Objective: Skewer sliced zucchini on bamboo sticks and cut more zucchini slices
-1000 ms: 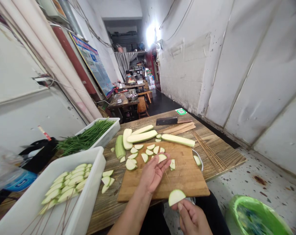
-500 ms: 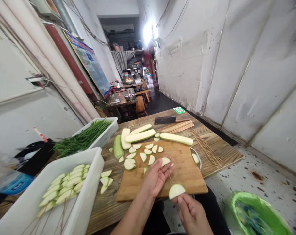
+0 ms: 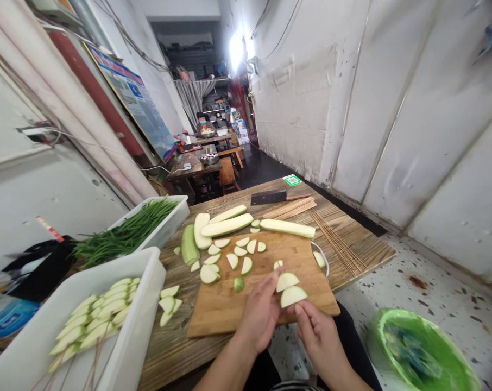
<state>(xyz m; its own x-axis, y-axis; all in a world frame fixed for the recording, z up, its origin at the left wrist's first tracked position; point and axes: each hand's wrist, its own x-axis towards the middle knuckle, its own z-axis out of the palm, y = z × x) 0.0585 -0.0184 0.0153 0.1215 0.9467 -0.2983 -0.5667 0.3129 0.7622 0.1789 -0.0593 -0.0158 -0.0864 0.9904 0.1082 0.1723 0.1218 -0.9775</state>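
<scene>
Over the wooden cutting board (image 3: 213, 317), my left hand (image 3: 260, 309) pinches a half-round zucchini slice (image 3: 287, 281) at its edge. My right hand (image 3: 317, 326) grips a second half-round slice (image 3: 294, 296) between thumb and fingers, close up against the first one. The thin skewer is hidden behind the slices and fingers. Loose zucchini pieces (image 3: 246, 265) lie scattered on the board's far left part. Peeled zucchini lengths (image 3: 227, 225) rest along its back edge. To the left, a white bin (image 3: 150, 296) holds several rows of skewered slices (image 3: 103, 309).
A cleaver (image 3: 269, 197) and bamboo skewers (image 3: 338, 241) lie on the table's far side. A second bin with green chives (image 3: 126, 231) stands at left. A green lined bucket (image 3: 421, 347) is on the floor at right. A person (image 3: 203, 124) sits far back.
My right hand has moved up and left, bringing its slice against the one at my left hand. The skewer length between them no longer shows. The view has shifted slightly.
</scene>
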